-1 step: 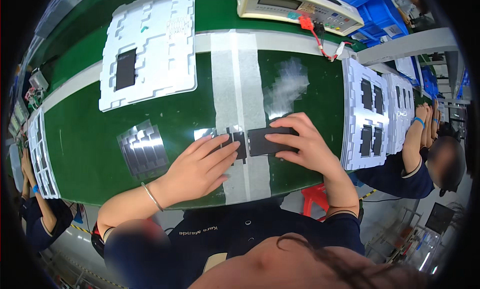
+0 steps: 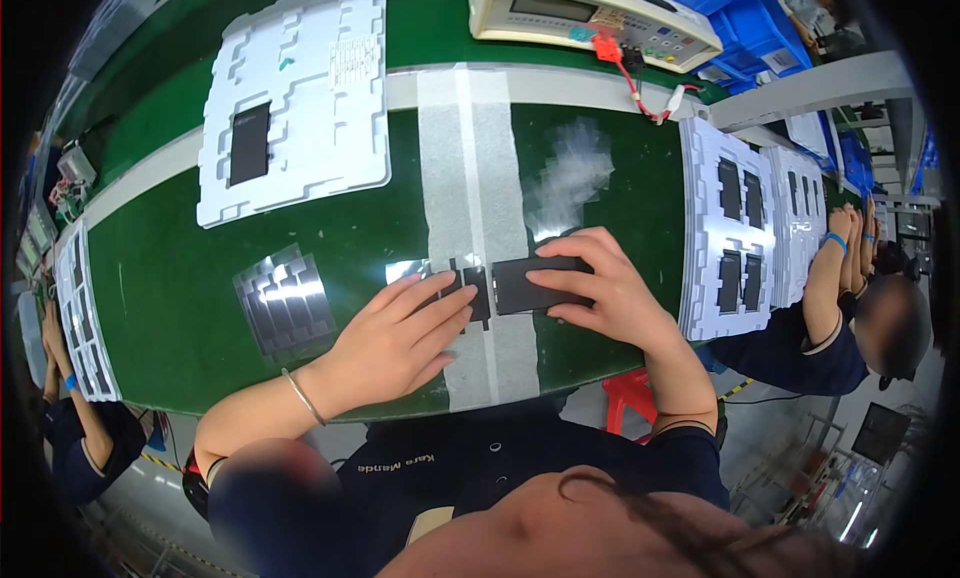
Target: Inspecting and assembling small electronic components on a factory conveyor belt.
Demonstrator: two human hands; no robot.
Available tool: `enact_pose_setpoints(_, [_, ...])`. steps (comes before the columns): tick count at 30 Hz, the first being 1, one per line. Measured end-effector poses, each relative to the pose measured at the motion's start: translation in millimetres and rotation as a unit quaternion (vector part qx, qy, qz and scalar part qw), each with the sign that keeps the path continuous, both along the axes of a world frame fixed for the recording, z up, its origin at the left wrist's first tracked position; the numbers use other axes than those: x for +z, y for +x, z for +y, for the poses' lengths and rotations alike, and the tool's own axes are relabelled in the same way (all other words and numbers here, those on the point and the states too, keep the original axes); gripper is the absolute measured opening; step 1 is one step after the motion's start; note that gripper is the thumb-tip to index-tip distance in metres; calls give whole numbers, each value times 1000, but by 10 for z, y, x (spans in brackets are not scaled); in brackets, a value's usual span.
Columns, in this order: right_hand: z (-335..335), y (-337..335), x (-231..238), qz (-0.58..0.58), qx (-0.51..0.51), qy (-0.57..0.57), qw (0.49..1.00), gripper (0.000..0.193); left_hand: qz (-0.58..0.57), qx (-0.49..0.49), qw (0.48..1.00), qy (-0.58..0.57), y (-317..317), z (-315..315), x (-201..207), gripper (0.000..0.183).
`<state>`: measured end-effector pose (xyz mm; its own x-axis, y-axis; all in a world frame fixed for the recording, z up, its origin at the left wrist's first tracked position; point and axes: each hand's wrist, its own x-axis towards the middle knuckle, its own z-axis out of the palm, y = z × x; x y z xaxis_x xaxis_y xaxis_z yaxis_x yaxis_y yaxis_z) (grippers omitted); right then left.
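Observation:
My left hand [image 2: 405,326] lies with outstretched fingers on a dark sheet with narrow strips [image 2: 478,296], partly hidden under the fingertips. A shiny clear edge shows beyond these fingers. My right hand [image 2: 605,290] grips a flat black rectangular block [image 2: 520,286], thumb on the near side and fingers on the far side and top. The block lies just right of the dark sheet, a slim gap between them. Both rest across the pale tape strip [image 2: 470,168] on the green table. Left of my left hand lies a clear film sheet with dark strips [image 2: 287,303].
A white tray [image 2: 310,108] at the back left holds one black block [image 2: 250,145]. More white trays with black blocks [image 2: 705,278] stand right. Clear films [image 2: 575,168] lie beyond my right hand. A bench meter [image 2: 590,23] with red lead stands behind. People sit on both sides.

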<state>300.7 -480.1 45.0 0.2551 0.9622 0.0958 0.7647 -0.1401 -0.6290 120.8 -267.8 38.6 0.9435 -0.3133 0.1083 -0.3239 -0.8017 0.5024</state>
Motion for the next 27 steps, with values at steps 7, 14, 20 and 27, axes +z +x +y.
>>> enact_pose_setpoints(7, [-32, -19, -11, -26, 7, 4, 1000, 48, -9, -8, 1000, 17, -6, -15, 20, 44])
enact_pose_setpoints(14, [-38, 0, -34, -26, 5, 9, 1000, 47, -14, -6, 1000, 13, 13, -10, 29, 43])
enact_pose_setpoints(20, [-33, 16, -34, -24, 9, 18, 1000, 47, -12, -9, 1000, 10, 19, -6, 39, 43])
enact_pose_setpoints(27, [-54, 10, -33, -22, 13, 23, 999, 46, -15, -10, 1000, 6, 11, -18, 21, 48])
